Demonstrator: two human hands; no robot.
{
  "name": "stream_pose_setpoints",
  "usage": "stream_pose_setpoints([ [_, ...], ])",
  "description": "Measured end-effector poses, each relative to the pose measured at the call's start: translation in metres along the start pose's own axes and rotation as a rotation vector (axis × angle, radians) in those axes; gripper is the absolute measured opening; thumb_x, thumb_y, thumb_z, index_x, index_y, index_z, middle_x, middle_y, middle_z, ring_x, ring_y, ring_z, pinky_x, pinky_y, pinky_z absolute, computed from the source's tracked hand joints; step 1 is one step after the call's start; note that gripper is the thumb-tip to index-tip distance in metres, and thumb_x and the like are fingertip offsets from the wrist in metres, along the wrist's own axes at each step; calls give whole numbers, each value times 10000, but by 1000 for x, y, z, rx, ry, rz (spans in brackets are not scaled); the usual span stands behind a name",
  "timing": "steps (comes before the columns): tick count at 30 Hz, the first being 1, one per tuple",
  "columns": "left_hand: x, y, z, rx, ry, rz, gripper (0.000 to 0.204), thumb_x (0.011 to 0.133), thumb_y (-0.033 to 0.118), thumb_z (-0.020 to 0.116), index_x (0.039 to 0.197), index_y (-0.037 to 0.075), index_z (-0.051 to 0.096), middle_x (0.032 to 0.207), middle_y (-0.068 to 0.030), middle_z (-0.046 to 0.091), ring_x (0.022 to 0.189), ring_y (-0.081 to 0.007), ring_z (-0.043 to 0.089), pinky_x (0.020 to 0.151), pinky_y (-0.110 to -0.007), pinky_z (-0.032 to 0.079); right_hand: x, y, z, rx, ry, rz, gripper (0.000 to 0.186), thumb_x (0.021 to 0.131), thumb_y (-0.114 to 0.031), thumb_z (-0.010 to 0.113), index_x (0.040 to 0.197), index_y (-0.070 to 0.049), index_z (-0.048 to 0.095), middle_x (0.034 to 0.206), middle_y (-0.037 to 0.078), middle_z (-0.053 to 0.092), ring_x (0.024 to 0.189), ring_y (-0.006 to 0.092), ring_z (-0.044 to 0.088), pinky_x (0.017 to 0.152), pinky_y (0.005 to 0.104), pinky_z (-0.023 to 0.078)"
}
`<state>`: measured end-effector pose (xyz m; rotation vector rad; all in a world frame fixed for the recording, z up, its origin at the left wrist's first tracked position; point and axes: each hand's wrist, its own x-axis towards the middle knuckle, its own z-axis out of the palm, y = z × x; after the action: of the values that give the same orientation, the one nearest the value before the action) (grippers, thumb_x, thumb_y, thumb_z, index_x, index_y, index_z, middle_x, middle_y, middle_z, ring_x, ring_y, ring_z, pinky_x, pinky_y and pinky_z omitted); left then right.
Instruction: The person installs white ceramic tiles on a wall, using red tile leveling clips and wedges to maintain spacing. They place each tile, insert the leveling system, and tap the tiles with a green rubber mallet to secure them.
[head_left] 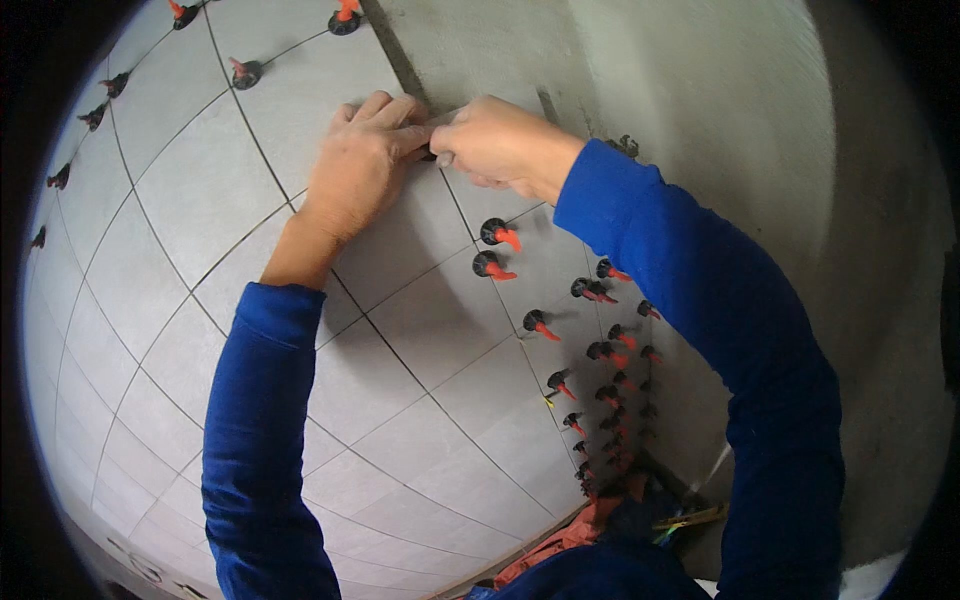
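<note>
Both my hands meet at the upper edge of a light grey tile (400, 250), beside the bare grey surface. My left hand (362, 165) lies against the tile with its fingers bent, the tip of one reaching toward the right hand. From the other side comes my right hand (505, 145), its fingers closed around something small at the tile edge. A bit of dark material shows between the hands, but the fingers hide what it is. Just below the right hand, black-and-red tile levelling knobs (495, 233) stand on the tile joints.
Light grey tiles (130, 260) with dark joints spread across the left and middle. More levelling knobs (245, 73) sit at the upper left, and several cluster at the lower right. Bare grey cement (720, 130) covers the right. Reddish cloth (570, 535) lies near my body.
</note>
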<state>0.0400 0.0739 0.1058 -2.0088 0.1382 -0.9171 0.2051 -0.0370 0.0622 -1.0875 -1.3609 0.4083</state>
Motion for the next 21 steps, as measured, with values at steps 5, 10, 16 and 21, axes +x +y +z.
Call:
stream_pose_setpoints([
  [5,-9,10,4,3,76,-90,365,837,159,778,1202,157,780,1161,12,664,1145,-222,602,965,-397,461,0,-4,-8,23,-85,31,261,909,-183,641,778,42,639,621,72,524,467,172,405,435,387,305],
  [10,-16,60,21,106,230,-512,465,786,245,860,1205,130,697,1202,-55,647,1130,-283,589,939,-430,437,-1,-7,-12,-94,-41,31,279,929,-198,647,892,69,716,695,109,627,476,173,460,438,384,339],
  [16,-3,90,50,203,331,-837,383,764,280,827,1069,102,678,1219,-100,584,1173,-333,507,1007,-516,334,4,5,-6,-244,-43,-113,296,937,-185,634,923,93,733,750,198,693,526,217,563,498,420,447],
  [21,13,103,69,273,388,-976,329,760,320,793,980,94,703,1248,-94,572,1250,-320,457,1073,-519,265,18,12,-4,-319,45,-72,299,908,-187,660,871,99,739,800,254,725,628,289,671,583,441,519],
])
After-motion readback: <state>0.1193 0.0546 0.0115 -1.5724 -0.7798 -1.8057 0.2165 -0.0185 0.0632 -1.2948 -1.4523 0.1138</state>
